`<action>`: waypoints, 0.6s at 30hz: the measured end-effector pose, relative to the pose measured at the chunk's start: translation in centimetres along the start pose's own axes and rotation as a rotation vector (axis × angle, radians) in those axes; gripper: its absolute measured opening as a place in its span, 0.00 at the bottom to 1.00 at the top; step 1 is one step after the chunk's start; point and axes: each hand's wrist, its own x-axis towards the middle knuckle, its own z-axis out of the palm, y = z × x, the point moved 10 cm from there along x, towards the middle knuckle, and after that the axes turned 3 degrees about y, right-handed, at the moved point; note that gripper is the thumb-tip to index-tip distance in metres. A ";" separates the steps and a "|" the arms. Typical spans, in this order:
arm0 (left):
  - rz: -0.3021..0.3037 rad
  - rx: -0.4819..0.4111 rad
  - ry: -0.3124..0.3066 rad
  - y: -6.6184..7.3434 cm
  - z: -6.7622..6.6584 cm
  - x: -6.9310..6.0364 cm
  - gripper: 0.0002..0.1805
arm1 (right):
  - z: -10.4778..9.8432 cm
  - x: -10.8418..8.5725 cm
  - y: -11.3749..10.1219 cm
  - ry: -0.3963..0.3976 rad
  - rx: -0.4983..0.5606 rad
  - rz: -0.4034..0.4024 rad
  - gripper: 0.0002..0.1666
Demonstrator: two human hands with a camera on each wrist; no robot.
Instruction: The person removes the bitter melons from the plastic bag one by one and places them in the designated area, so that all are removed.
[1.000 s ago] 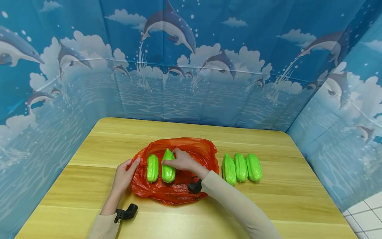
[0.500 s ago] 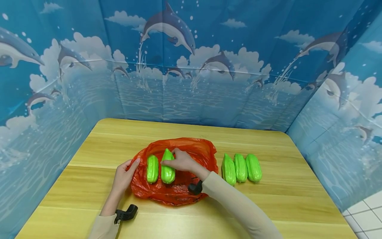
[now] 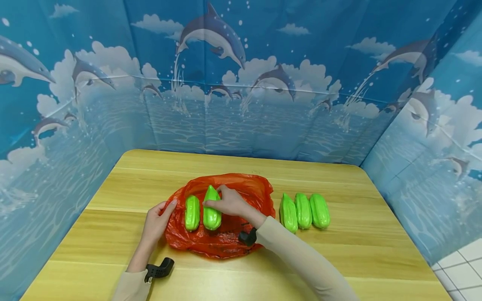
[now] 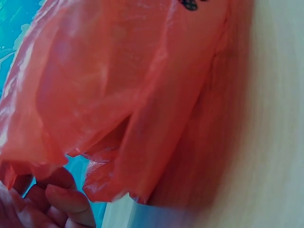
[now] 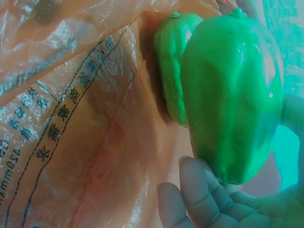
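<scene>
A red plastic bag (image 3: pixel 235 242) lies spread on the wooden table, its mouth facing up. At its left rim, my left hand (image 3: pixel 156 219) pinches the thin plastic between thumb and fingers; the left wrist view shows the curled fingers (image 4: pixel 71 202) at the bag's edge. My right hand (image 3: pixel 230 202) grips a glossy, ridged green papaya (image 3: pixel 212 218) by its sides, pointed end away from me, over the bag. Another green papaya (image 3: pixel 192 213) lies in the bag just left of it. In the right wrist view the held papaya (image 5: pixel 230 95) partly covers the other one (image 5: pixel 171 71).
Three more green papayas (image 3: pixel 304 211) lie side by side on the table (image 3: pixel 361 251), right of the bag. A blue dolphin-print curtain (image 3: pixel 241 125) stands behind the table and along both sides. White tiles (image 3: pixel 465 267) show at the lower right.
The papaya in my right hand has risen very slightly over the last half second. My left hand keeps its hold on the bag's rim, and the other papayas stay put.
</scene>
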 end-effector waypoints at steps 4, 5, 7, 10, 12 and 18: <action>0.000 0.000 0.000 -0.3 -0.1 0.2 0.21 | -0.1 -0.1 0.0 0.012 -0.006 -0.004 0.43; 0.000 0.000 -0.001 -0.3 -0.1 0.2 0.21 | -0.2 -0.1 0.0 0.016 -0.009 -0.003 0.43; 0.003 -0.001 0.002 -0.3 -0.1 0.1 0.21 | -0.3 -0.1 -0.1 0.026 -0.013 -0.005 0.44; 0.008 0.004 0.004 -0.2 -0.1 0.1 0.21 | -0.5 -0.1 -0.2 0.045 -0.008 -0.013 0.44; 0.013 0.007 0.009 -0.1 0.0 0.0 0.23 | -0.6 -0.1 -0.3 0.056 0.000 -0.022 0.43; 0.032 0.027 0.015 0.1 0.0 -0.1 0.25 | -1.1 -0.2 -0.7 0.089 0.016 -0.045 0.38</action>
